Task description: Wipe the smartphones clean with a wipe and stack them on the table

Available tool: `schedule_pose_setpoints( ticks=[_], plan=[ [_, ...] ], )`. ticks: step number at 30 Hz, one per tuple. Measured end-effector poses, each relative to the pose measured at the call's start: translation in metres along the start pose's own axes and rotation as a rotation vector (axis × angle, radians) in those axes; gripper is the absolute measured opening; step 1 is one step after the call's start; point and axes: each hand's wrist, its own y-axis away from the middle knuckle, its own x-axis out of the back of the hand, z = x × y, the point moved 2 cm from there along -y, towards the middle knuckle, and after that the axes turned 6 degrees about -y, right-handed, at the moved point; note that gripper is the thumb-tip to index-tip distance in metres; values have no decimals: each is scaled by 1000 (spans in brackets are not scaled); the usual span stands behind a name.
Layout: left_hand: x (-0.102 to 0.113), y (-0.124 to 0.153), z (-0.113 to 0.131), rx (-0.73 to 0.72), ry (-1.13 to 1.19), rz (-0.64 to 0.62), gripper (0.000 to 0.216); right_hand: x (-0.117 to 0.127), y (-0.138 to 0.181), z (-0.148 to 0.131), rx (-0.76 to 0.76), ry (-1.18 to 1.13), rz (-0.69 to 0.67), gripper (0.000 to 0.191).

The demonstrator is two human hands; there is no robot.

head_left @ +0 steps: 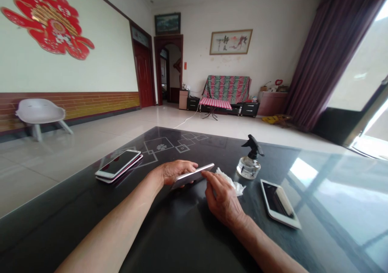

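Note:
My left hand (179, 171) grips a slim, pale-edged tablet (192, 176) above the dark table, thumb on top and fingers beneath. The tablet is tilted, and its far face is hidden from me. At its right end, the bent fingers of my right hand (222, 196) touch the edge, so both hands are on it. A crumpled white tissue (238, 187) shows just behind my right hand; whether any of it lies under the palm I cannot tell. Beyond it stands a clear spray bottle (248, 168) with a black trigger head.
On the black glossy table (169, 240), a white tablet (280, 204) lies face up at the right. Two stacked white devices (119, 166) rest near the left edge. A white chair (42, 113) stands on the floor at left; a checked-cloth small table (216, 103) is farther back.

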Motion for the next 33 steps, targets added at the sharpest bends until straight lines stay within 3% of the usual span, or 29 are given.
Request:
schedule_pose_setpoints(
  ticks=[6,10,16,21,27,31,33],
  plan=[
    [-2,-1,-1,-13,3,4,67,2,-1,-1,-23,-10,18,34],
    [1,-3,-4,-15,38,6,67,3,-4,-7,-121,-105,18,35],
    [-3,-1,1,-135,99,97,73,3,-9,-11,-374,-383,32,35],
    [-16,-1,4,-153,-68,257,76,2,-12,-11,-463,-618,17,36],
    [-48,-2,19,-195,-227,445,82,12,-6,-19,-599,-758,138,49],
    [-90,2,31,-236,-329,574,84,40,12,-21,-667,-702,259,53],
    [-112,0,33,-265,-311,618,82,60,23,-20,-630,-608,320,52]
  ],
)
